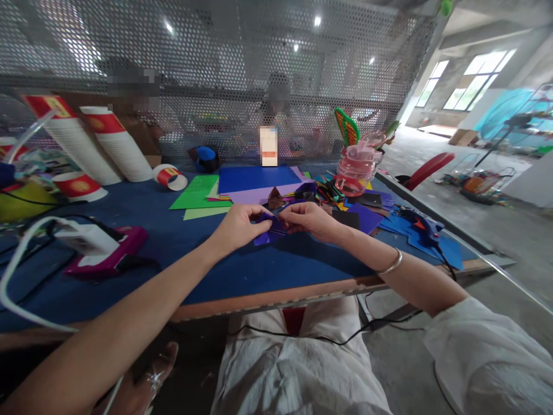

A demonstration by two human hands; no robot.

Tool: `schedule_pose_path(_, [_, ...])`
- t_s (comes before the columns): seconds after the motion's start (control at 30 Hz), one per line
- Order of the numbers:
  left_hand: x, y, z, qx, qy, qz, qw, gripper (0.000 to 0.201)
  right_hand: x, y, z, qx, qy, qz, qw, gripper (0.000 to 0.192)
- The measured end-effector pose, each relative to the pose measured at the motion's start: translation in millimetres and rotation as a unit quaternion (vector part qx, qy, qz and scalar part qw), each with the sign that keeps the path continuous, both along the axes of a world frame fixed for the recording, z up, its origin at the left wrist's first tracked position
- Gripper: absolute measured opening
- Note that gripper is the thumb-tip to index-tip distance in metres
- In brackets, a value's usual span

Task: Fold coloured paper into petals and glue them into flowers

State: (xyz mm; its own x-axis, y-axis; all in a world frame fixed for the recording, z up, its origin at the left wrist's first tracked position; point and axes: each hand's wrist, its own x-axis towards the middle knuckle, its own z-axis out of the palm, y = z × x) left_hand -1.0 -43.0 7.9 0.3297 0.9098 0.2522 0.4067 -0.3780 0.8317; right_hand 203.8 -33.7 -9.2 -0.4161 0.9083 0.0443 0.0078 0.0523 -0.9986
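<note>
- My left hand pinches the purple piece, which sits between both hands, nearer the left.
- My right hand's fingertips close together beside it; gripping it, I cannot tell.

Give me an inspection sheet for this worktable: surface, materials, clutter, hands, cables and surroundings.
Surface: blue tabletop.
Job's things: purple piece being handled; blue sheet and green sheet beyond it.
Clutter: cup stacks at left; paper scraps, pink bottle and glue gun at right.
Left hand: pinching the purple piece.
Right hand: fingertips at the piece, grip unclear.
Cables: white cable loops near power strip; black cable crosses the lap.
Surroundings: perforated screen ahead, red chair at right.
</note>
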Motion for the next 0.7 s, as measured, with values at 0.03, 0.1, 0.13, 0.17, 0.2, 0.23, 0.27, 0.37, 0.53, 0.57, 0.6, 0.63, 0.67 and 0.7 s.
schedule_pose_path(0.03, [0,0,0.7,0.007,0.007,-0.005,1.000,0.018,0,0,-0.5,-0.016,0.002,0.005,1.000,0.044])
schedule_pose_path(0.1, [-1,-1,2.1,0.010,0.013,-0.016,1.000,0.018,0,1,-1.4,-0.024,0.003,0.004,1.000,0.044])
schedule_pose_path(0.13, [-1,-1,2.7,0.010,0.015,-0.021,1.000,0.019,0,1,-1.6,-0.024,0.003,0.005,1.000,0.043])
schedule_pose_path(0.17, [-2,-2,3.3,0.012,0.016,-0.026,0.999,0.019,0,1,-1.7,-0.027,0.003,0.009,1.000,0.042])
schedule_pose_path(0.2, [-2,-2,3.9,0.014,0.016,-0.031,0.999,0.019,0,1,-1.4,-0.033,0.002,0.015,0.999,0.042])
schedule_pose_path(0.23, [-3,-3,4.5,0.017,0.016,-0.036,0.999,0.020,0,1,-1.0,-0.040,0.002,0.022,0.999,0.042])
schedule_pose_path(0.27, [-3,-4,5.2,0.019,0.016,-0.040,0.999,0.019,1,1,-0.4,-0.048,0.000,0.029,0.998,0.043])
schedule_pose_path(0.37, [-3,-5,7.2,0.020,0.026,-0.058,0.998,0.018,2,1,1.8,-0.061,-0.014,0.041,0.997,0.048])
schedule_pose_path(0.53, [-4,-7,10.7,0.024,0.050,-0.098,0.994,0.017,5,-1,4.6,-0.035,-0.047,0.057,0.997,0.047])
schedule_pose_path(0.57, [-4,-7,11.2,0.026,0.053,-0.103,0.993,0.017,5,-1,4.9,-0.025,-0.053,0.059,0.997,0.047])
schedule_pose_path(0.6, [-4,-7,11.5,0.026,0.056,-0.106,0.992,0.017,6,-2,5.2,-0.015,-0.057,0.061,0.996,0.047])
schedule_pose_path(0.63, [-4,-8,11.6,0.025,0.056,-0.108,0.992,0.017,6,-2,5.3,-0.003,-0.060,0.061,0.996,0.047])
schedule_pose_path(0.67, [-4,-8,11.5,0.022,0.054,-0.108,0.992,0.017,6,-3,5.4,0.011,-0.063,0.058,0.996,0.047])
schedule_pose_path(0.7, [-4,-8,11.2,0.018,0.050,-0.107,0.993,0.017,6,-3,5.2,0.026,-0.066,0.053,0.996,0.047])
